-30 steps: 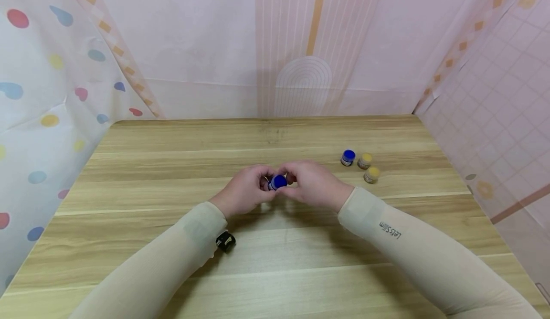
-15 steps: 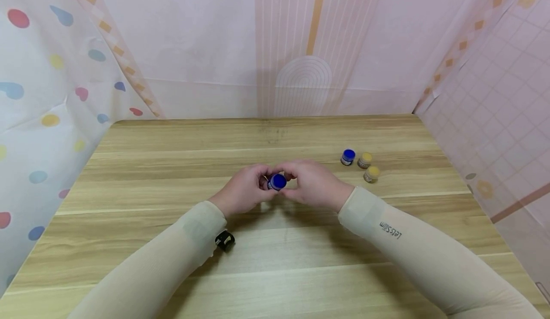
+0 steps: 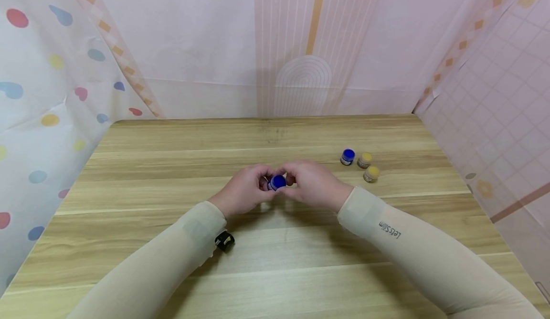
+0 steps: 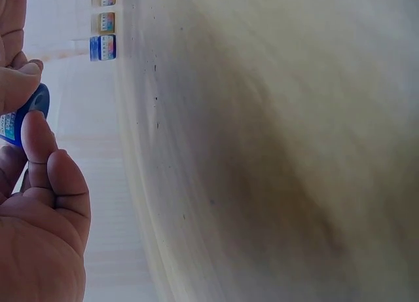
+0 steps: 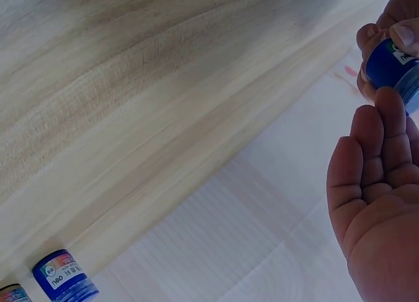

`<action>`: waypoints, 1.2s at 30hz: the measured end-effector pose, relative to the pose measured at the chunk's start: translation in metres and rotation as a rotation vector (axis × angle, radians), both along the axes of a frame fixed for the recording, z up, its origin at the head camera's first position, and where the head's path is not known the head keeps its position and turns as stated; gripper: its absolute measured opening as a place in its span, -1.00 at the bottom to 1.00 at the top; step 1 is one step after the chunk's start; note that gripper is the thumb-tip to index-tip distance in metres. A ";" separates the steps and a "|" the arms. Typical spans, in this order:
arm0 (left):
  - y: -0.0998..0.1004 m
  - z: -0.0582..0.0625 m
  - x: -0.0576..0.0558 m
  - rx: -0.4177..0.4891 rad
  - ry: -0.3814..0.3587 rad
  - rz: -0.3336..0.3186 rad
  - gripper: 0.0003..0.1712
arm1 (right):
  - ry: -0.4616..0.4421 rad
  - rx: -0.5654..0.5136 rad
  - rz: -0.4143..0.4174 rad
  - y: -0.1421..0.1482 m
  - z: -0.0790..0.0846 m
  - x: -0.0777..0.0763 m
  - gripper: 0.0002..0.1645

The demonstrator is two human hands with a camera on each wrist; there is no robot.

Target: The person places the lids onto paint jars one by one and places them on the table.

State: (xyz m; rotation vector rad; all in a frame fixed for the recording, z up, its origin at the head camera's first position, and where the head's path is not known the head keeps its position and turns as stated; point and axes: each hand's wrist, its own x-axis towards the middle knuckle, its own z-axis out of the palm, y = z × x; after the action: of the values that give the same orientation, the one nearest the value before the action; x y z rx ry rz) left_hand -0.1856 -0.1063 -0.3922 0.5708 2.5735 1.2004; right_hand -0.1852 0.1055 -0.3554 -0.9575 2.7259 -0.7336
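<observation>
In the head view a small blue-lidded paint jar (image 3: 277, 182) is between both hands, over the middle of the table. My left hand (image 3: 245, 190) grips the jar's body from the left side. From the right, my right hand (image 3: 315, 185) pinches it at the lid with thumb and fingers. The left wrist view shows the jar (image 4: 8, 126) tilted, its colourful label partly covered by fingers. Its dark blue body (image 5: 386, 66) also appears in the right wrist view, above the table surface.
Right of the hands stand another blue paint jar (image 3: 347, 157) and two yellow-lidded jars (image 3: 364, 160), upright and close together on the wooden table (image 3: 172, 142). Patterned cloth (image 3: 206, 47) hangs behind the table and along both sides. A black device (image 3: 225, 241) sits at the left wrist.
Half a second ago the right thumb was slightly off the jar's lid; now it is against the lid again. The left hand and the other jars stay in place.
</observation>
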 end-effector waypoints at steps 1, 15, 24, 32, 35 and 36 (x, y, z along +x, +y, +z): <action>0.000 0.000 0.000 -0.003 -0.004 0.002 -0.70 | -0.004 0.001 -0.004 0.000 0.000 0.000 -0.53; -0.001 -0.002 0.000 -0.005 0.001 0.009 -0.69 | 0.014 -0.034 0.029 0.002 -0.005 -0.002 -0.47; 0.000 -0.001 -0.001 -0.004 -0.023 0.002 -0.69 | -0.027 -0.033 -0.026 0.000 -0.004 -0.001 -0.54; 0.001 0.000 0.000 0.007 0.002 -0.007 -0.70 | 0.013 -0.053 0.037 0.002 -0.005 -0.001 -0.46; 0.001 -0.001 0.000 0.008 0.012 -0.007 -0.68 | 0.016 -0.057 0.045 0.003 -0.005 -0.001 -0.46; 0.001 -0.001 0.000 0.007 0.012 -0.007 -0.67 | 0.016 -0.059 0.045 0.003 -0.005 -0.001 -0.46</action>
State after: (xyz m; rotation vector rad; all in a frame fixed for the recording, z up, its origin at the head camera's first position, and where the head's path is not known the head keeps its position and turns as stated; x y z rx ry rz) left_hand -0.1857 -0.1053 -0.3929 0.5900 2.5764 1.2085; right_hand -0.1859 0.1085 -0.3605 -1.0377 2.7005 -0.8054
